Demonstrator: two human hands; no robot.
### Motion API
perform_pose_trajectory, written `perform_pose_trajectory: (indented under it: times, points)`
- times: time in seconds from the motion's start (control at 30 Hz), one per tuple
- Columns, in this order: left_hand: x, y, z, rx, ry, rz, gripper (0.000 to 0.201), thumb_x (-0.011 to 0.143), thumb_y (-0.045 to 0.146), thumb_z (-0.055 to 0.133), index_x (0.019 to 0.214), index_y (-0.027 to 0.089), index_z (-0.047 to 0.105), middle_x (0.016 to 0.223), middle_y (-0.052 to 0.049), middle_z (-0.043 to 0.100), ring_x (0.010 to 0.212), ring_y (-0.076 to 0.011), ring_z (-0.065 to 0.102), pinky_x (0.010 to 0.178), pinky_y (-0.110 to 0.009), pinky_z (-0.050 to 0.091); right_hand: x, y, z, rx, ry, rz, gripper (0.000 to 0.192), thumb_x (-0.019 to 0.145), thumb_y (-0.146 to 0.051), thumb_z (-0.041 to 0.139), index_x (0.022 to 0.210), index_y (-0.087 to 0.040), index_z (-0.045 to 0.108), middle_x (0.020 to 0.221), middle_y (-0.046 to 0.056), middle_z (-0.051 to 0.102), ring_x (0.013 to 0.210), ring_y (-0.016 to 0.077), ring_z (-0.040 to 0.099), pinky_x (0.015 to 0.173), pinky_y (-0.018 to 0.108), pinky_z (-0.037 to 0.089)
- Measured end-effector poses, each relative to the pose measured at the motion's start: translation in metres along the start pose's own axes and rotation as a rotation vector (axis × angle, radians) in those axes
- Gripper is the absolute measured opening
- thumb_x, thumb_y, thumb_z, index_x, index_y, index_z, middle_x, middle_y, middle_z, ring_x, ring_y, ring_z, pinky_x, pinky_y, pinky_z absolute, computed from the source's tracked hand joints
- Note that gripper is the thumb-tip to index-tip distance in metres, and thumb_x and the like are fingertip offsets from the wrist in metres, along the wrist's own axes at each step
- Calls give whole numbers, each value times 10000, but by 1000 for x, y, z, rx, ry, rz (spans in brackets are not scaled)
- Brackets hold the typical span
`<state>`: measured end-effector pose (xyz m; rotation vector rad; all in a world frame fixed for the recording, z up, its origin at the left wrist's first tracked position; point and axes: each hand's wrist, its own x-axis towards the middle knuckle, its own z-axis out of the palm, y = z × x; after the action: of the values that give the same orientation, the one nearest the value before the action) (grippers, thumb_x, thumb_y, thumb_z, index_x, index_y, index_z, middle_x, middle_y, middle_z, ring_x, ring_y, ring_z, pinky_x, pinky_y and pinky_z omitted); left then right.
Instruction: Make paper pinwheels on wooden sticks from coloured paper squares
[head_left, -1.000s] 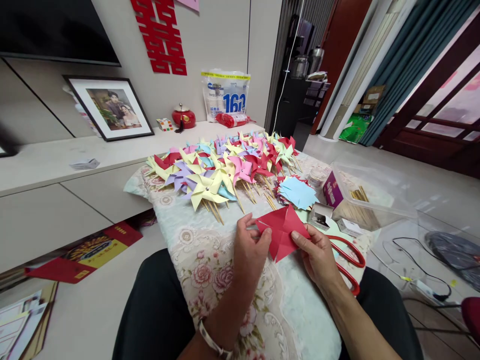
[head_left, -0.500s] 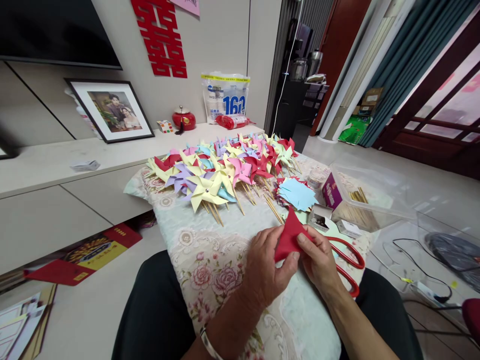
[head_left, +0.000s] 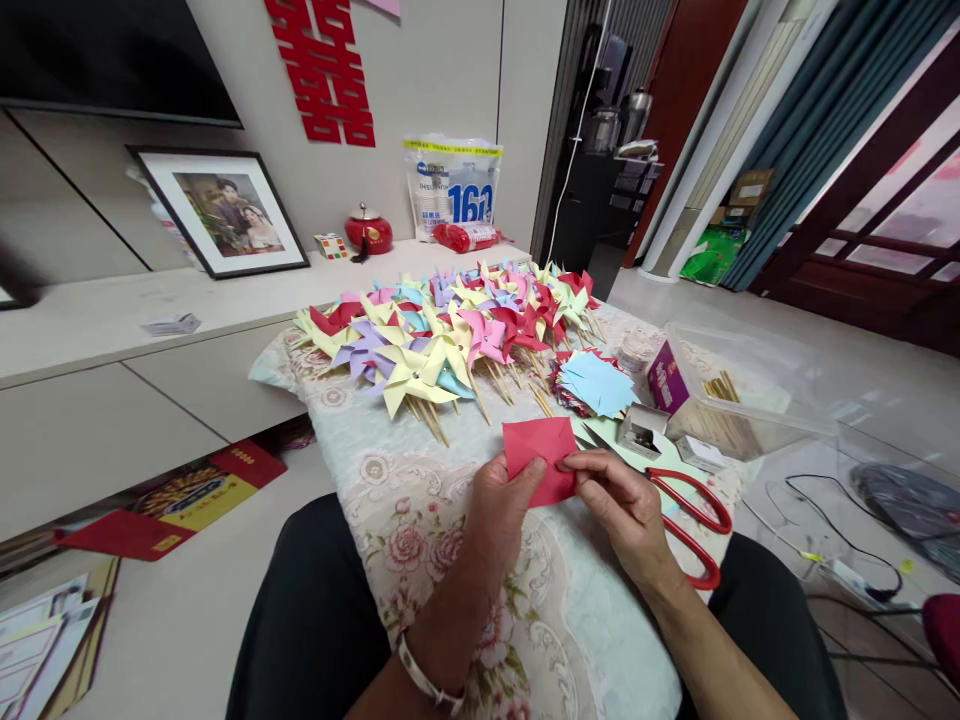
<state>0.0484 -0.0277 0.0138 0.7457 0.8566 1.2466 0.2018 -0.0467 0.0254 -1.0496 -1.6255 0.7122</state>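
Note:
Both hands hold one piece of red paper [head_left: 538,453] over the flowered tablecloth [head_left: 420,540]. My left hand [head_left: 504,505] pinches its lower left edge, thumb on top. My right hand [head_left: 619,508] grips its right edge with thumb and fingers. The paper shows as a folded, roughly square piece. Just right of my right hand lie red-handled scissors [head_left: 694,525]. Beyond the paper sits a stack of cut blue sheets [head_left: 596,383], and farther back a heap of finished paper pinwheels [head_left: 450,330] on wooden sticks.
A small open box [head_left: 641,430], a purple box [head_left: 667,378] and a clear tray of sticks [head_left: 731,405] stand to the right. A long low cabinet [head_left: 112,340] with a framed photo [head_left: 221,212] runs along the left. Cables [head_left: 840,530] lie on the floor at right.
The red paper went from an open, spread shape to a folded point between both hands, and now shows as a flatter square held slightly higher and to the left.

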Motion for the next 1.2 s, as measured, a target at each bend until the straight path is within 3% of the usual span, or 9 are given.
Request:
perform_pose_trajectory:
  times: [0.07,0.17,0.3,0.63,0.8,0.93,1.2]
  points:
    - [-1,4,2,-88,16,-17,263,728,327,778,907,144,722,828,-53,749,764,-212,668,740,-312,523,1,-3,2,-152,-8,-142,180,926,-244,643,1102,-264,677,1018,62,673,876,223,608,759,364,467]
    - [0,9,3,-218,33,-73,235,698,287,781,892,170,718,813,-52,749,784,-215,677,774,-327,531,2,-7,7,-358,-50,-333,320,887,-122,634,1181,-248,627,1062,80,650,1002,261,574,858,434,452]
    - [4,9,0,-233,50,-99,104,718,282,737,793,224,694,790,-49,736,760,-214,677,750,-331,535,0,-11,13,-556,-132,-429,399,870,-31,539,1223,-204,603,1110,110,638,1000,281,528,831,465,411]
    - [5,-7,-12,18,35,56,96,811,299,667,835,244,742,761,-77,710,821,-272,668,738,-374,523,2,-16,15,-652,-118,-449,163,933,-98,561,997,-202,668,909,64,682,855,234,533,757,420,332]
    - [7,-11,-16,58,41,100,95,802,287,663,828,247,746,787,-81,716,877,-293,665,783,-398,522,2,-16,16,-666,-131,-460,241,916,-78,540,1103,-185,649,1013,93,676,939,257,529,800,437,344]
    - [8,-13,-15,45,46,93,78,790,283,669,802,250,739,785,-76,712,865,-287,662,779,-399,524,0,-13,17,-701,-121,-448,336,887,-23,507,1156,-173,640,1057,108,662,984,274,516,810,450,341]
    - [2,1,-1,-219,-4,-88,68,737,260,726,751,220,672,752,-21,673,724,-180,612,696,-295,503,0,-13,14,-676,-103,-429,178,944,-78,508,965,-180,653,925,74,674,885,240,520,773,431,328]
